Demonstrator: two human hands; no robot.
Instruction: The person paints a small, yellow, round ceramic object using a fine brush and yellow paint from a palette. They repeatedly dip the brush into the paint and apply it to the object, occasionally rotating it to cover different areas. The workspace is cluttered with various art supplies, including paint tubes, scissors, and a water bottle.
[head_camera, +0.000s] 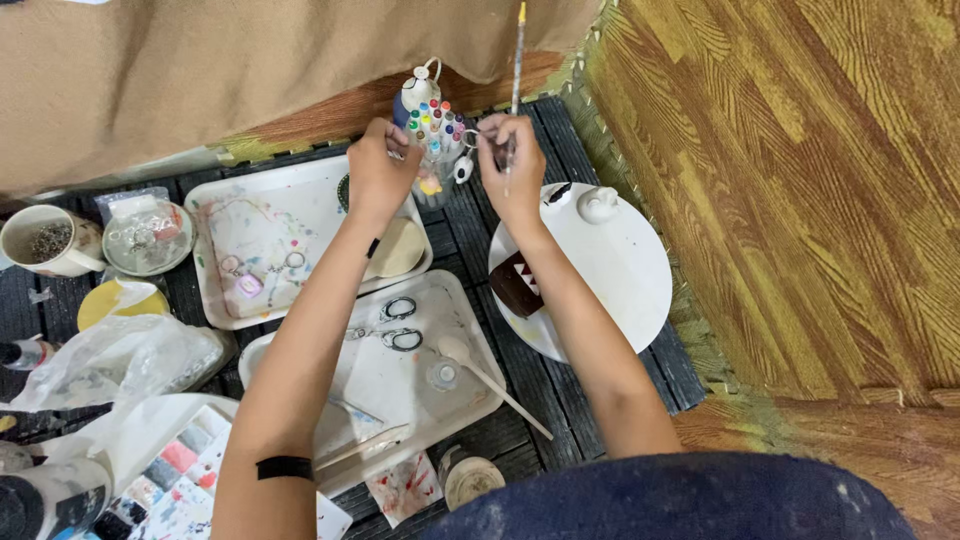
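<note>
My left hand (378, 170) reaches into a clear cup of coloured paint markers (436, 135), its fingers closed among the caps; what it grips is hidden. My right hand (513, 165) holds a long thin paintbrush (517, 60) upright, its handle pointing away from me, and touches a small keyring piece beside the markers. A white paint bottle (420, 88) stands just behind the markers. Below my right hand lies a round white plate (620, 270) with a small white figure (597, 204) and a brown piece with white teeth (516, 285).
Two white trays sit on the dark slatted mat: one paint-stained (262, 240), one (470, 385) with scissors, a wooden spoon and a small jar. A cup (45, 240), a glass lid, plastic bags and a paint palette (170, 470) lie at left. Wood-pattern floor at right.
</note>
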